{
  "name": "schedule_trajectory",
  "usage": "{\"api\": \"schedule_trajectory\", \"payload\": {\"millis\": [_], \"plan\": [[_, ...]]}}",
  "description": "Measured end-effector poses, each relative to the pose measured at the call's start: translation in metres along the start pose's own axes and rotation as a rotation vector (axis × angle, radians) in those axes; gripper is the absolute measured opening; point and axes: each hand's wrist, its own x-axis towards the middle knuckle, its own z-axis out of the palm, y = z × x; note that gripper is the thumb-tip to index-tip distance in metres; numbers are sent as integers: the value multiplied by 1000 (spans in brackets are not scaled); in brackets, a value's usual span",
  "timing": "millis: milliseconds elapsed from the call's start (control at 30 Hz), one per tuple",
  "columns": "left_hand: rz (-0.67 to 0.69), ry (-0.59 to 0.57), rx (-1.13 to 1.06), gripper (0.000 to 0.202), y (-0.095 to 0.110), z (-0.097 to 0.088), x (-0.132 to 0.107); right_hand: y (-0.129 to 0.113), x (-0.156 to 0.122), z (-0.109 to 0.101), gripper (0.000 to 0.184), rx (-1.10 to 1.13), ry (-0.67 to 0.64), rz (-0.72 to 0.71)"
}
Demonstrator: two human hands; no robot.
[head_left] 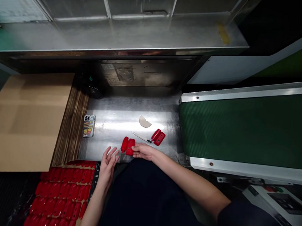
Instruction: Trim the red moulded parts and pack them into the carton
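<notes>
Near the front edge of the brushed stainless-steel counter (112, 115), a glossy red two-part plastic piece (130, 146) is grasped along its right side by the right hand (143, 151), the thumb lying over its surface and the other fingers bent at its lower right. The left hand (108, 165) holds nothing: its fingers, loosely curled and spread, point up toward the counter's front edge, to the left of that piece and apart from it. Farther right, toward the counter's right edge, a second red two-part plastic piece (158, 137) lies just beside the black end of a slim white tool (141, 137), which slants between the two pieces. Behind the tool rests a flat beige semicircular disc (145, 122). At the counter's left edge, a phone in a colourful patterned case (89, 126) lies beside a tall stack of brown cardboard sheets (29, 118).
</notes>
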Motion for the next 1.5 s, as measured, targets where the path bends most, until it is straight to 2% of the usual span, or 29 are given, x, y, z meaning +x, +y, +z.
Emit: {"api": "schedule_trajectory", "payload": {"millis": [100,233,333,400,467,533,600,667,700,767,867,967,1067,1167,1233,1267,1333,1400,1500], "plan": [[-72,43,50,78,-10,-12,6,2,27,0,15,-129,120,-18],[-161,8,92,72,-14,-12,3,-8,50,18,21,-394,190,-86],[-225,-16,99,72,-17,-7,-1,-17,49,25,25,-651,287,-134],[-270,-24,103,72,-20,-6,-5,-18,36,20,22,-794,337,-158],[-310,-24,107,71,-22,-8,-8,-16,14,7,18,-889,389,-181],[-332,-10,115,71,-23,-10,-11,-10,-12,-14,22,-942,486,-199],[-337,5,127,70,-21,-10,-12,-2,-35,-38,34,-987,662,-212],[-335,-1,142,68,-18,-6,-11,9,-48,-63,56,-1046,842,-206],[-332,-16,151,68,-17,-3,-10,15,-49,-74,72,-1071,894,-186],[-321,-60,176,67,-13,6,-7,26,-45,-90,96,-1102,916,-137],[-280,-138,226,63,-5,21,-5,38,-30,-101,100,-1093,930,-133],[-223,-198,271,58,5,31,-9,38,-28,-101,101,-984,968,-168],[-155,-219,290,57,17,35,-16,32,-45,-88,111,-767,810,-270],[-39,-259,269,79,24,37,-23,22,-67,-59,123,-598,426,-404],[49,-323,247,95,25,37,-25,13,-77,-33,128,-567,155,-444],[86,-344,238,97,25,37,-25,9,-79,-20,129,-582,59,-452],[135,-338,222,91,25,35,-25,1,-78,2,129,-634,-41,-465],[163,-296,187,90,24,32,-26,-4,-74,18,130,-668,-79,-481],[142,-286,94,99,22,24,-29,-6,-64,24,134,-670,-177,-505]]}}
